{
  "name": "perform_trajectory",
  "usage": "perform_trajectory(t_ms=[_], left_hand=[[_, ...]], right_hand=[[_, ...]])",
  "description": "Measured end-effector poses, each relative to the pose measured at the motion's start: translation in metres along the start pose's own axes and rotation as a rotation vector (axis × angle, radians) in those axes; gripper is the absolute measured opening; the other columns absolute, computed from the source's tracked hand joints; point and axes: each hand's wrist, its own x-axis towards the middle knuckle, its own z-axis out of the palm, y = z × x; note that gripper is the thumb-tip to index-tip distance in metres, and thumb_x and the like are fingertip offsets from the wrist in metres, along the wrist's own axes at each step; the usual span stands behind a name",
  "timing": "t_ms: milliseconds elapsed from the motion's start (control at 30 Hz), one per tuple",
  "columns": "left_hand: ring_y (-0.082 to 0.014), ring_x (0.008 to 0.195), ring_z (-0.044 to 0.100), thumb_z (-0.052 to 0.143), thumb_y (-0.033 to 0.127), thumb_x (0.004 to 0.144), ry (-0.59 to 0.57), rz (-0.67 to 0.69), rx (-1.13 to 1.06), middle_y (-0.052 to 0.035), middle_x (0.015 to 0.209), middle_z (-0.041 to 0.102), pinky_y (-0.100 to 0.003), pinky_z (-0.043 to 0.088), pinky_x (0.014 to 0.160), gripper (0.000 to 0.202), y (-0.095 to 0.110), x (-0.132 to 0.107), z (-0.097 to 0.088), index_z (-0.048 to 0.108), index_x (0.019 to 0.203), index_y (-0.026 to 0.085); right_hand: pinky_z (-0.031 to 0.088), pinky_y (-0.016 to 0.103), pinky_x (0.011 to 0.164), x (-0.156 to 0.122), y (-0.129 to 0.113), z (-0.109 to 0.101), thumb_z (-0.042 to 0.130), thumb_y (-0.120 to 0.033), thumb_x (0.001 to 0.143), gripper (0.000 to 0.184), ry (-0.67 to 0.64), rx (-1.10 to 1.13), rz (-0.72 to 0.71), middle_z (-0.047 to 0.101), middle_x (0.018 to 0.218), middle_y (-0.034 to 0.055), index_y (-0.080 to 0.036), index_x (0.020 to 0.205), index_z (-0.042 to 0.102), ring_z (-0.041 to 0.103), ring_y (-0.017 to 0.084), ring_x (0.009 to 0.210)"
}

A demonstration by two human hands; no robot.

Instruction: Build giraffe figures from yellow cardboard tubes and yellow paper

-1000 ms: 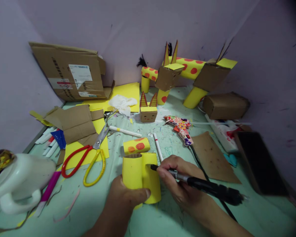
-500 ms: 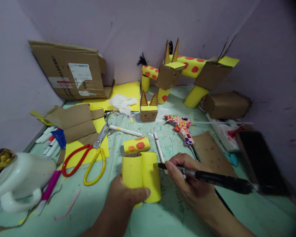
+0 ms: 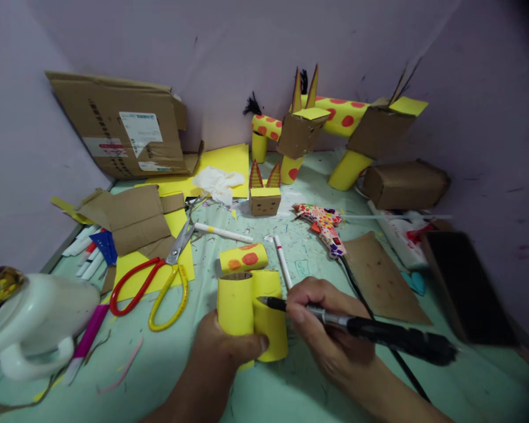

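Observation:
Two yellow paper-covered cardboard tubes (image 3: pixel 235 305) stand side by side, gripped low down by my left hand (image 3: pixel 223 352), its thumb lying across their front. A black pen (image 3: pixel 379 338) is held in my right hand (image 3: pixel 330 323) in a writing grip. Its tip is at the front of the right-hand tube, near the seam between the two; I cannot tell if it touches. A short dark line shows near that tube's top edge. Just behind lies a yellow tube with orange spots (image 3: pixel 243 258). A small cardboard box head with pointed ears (image 3: pixel 265 202) stands farther back.
Scissors (image 3: pixel 174 258) and a white mug (image 3: pixel 48 317) are on the left. A flowered glue gun (image 3: pixel 324 226), a cardboard piece (image 3: pixel 383 276) and a phone (image 3: pixel 467 288) lie to the right. Spotted giraffe-like figures (image 3: pixel 304 132) stand by the wall. White markers (image 3: pixel 283 261) lie mid-table.
My right hand and the pen have shifted left and slightly down, bringing the tip from the right tube's upper middle toward the seam. My left hand keeps its hold on the tubes.

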Motion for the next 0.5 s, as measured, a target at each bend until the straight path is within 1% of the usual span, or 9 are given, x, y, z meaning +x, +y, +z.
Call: perform_trajectory(t_ms=[100,267,400,500], left_hand=[[-0.0212,0.065,0.063,0.071,0.012,0.051,-0.003,0.016,0.003,-0.0007,0.067,0.071,-0.028,0.049,0.06,0.021,-0.0007,0.0013,0.0007,0.071,0.07,0.019],[-0.0251,0.071,0.065,0.073,0.015,0.049,-0.041,0.033,0.03,-0.0037,0.075,0.072,-0.03,0.049,0.062,0.027,-0.0075,0.0068,-0.0048,0.071,0.076,0.018],[-0.0247,0.072,0.064,0.073,0.016,0.05,-0.054,0.045,0.035,-0.0033,0.077,0.073,-0.029,0.05,0.062,0.027,-0.0076,0.0067,-0.0072,0.071,0.077,0.019],[-0.0242,0.07,0.064,0.074,0.015,0.049,-0.048,0.029,0.012,-0.0024,0.074,0.073,-0.029,0.051,0.061,0.026,-0.0052,0.0046,-0.0053,0.071,0.074,0.02]], right_hand=[[0.042,0.02,0.048,0.0029,-0.0055,0.0042,0.058,-0.024,0.08,0.012,0.015,0.016,-0.041,0.061,0.059,-0.0015,-0.02,0.069,0.06,0.055,0.011,0.051],[0.045,0.02,0.048,0.0045,-0.011,0.0092,0.059,-0.022,0.078,0.01,0.051,0.039,-0.089,0.063,0.059,-0.0003,-0.019,0.069,0.061,0.058,0.011,0.051],[0.044,0.02,0.046,0.0062,-0.0116,0.0113,0.06,-0.023,0.079,0.01,0.02,0.034,-0.097,0.064,0.06,0.0,-0.019,0.069,0.061,0.058,0.011,0.05],[0.042,0.02,0.044,0.0067,-0.01,0.0106,0.058,-0.022,0.079,0.013,0.01,0.004,-0.079,0.062,0.057,-0.0006,-0.019,0.067,0.06,0.056,0.01,0.048]])
